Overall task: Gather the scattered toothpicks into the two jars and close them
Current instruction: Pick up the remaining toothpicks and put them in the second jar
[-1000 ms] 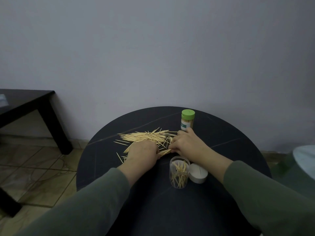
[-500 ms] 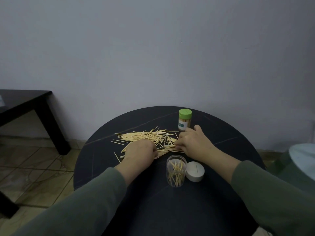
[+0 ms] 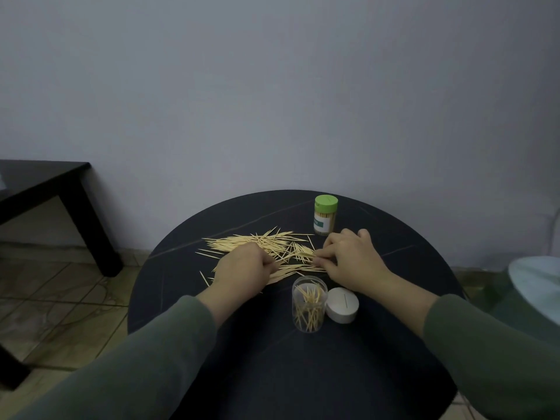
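Scattered toothpicks (image 3: 257,242) lie in a loose pile on the round black table (image 3: 409,259). My left hand (image 3: 242,268) rests on the pile's near left side, fingers curled round a bunch of toothpicks. My right hand (image 3: 351,256) is at the pile's right end, fingertips pinching several toothpicks. An open clear jar (image 3: 309,304) partly filled with toothpicks stands near the front. Its white lid (image 3: 342,304) lies beside it on the right. A second jar with a green lid (image 3: 325,215) stands shut at the back, just behind my right hand.
A dark low table (image 3: 45,189) stands at the left by the wall, on a tiled floor (image 3: 60,298). A pale rounded object (image 3: 536,283) sits at the right edge. The grey wall rises close behind the round table.
My right hand has shifted a little to the right along the pile. My left hand has stayed on the pile's near side, drawing toothpicks together.
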`<state>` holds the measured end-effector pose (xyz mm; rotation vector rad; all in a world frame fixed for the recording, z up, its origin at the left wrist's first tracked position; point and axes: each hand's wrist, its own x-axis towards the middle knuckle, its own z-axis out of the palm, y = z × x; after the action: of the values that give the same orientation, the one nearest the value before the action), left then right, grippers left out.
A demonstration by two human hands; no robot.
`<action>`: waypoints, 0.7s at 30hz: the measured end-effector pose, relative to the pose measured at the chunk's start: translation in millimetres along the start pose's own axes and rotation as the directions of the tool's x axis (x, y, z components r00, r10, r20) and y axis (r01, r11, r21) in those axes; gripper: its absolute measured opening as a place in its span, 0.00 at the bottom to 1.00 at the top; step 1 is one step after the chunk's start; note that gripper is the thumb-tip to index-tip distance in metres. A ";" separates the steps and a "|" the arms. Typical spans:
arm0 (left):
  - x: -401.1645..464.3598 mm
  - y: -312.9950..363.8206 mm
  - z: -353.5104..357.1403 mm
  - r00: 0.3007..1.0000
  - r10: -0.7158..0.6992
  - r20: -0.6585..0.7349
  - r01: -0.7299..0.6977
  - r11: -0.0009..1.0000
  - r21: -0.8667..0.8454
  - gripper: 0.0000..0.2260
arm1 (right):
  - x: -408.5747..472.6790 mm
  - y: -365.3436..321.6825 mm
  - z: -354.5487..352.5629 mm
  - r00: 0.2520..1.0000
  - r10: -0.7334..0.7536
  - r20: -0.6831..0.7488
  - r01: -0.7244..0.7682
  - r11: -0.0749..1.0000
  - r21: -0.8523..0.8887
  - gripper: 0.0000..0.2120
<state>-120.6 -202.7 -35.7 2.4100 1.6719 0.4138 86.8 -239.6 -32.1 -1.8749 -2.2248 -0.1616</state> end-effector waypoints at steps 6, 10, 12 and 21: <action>-2.2 1.5 -2.4 0.999 -0.042 0.003 0.042 0.991 -0.124 0.12 | -3.8 2.2 -2.8 0.993 0.105 0.045 -0.112 0.976 0.188 0.15; -5.3 6.4 -4.1 0.999 -0.048 0.017 0.051 0.967 -0.251 0.11 | -5.3 0.0 -4.8 0.989 0.142 0.037 -0.146 0.943 0.297 0.16; -7.2 10.1 -7.0 0.999 -0.041 -0.001 0.038 0.936 -0.349 0.11 | -6.4 -1.2 -5.8 0.989 0.150 0.009 -0.143 0.921 0.362 0.15; -34.9 34.7 -37.5 0.999 -0.019 0.033 0.038 0.510 -0.859 0.12 | -19.1 -25.4 -17.2 0.977 0.139 -0.163 0.040 0.630 0.776 0.10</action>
<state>-113.6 -247.9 5.8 1.5858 1.0514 0.9487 66.6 -266.3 -18.6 -1.3304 -1.6628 0.5250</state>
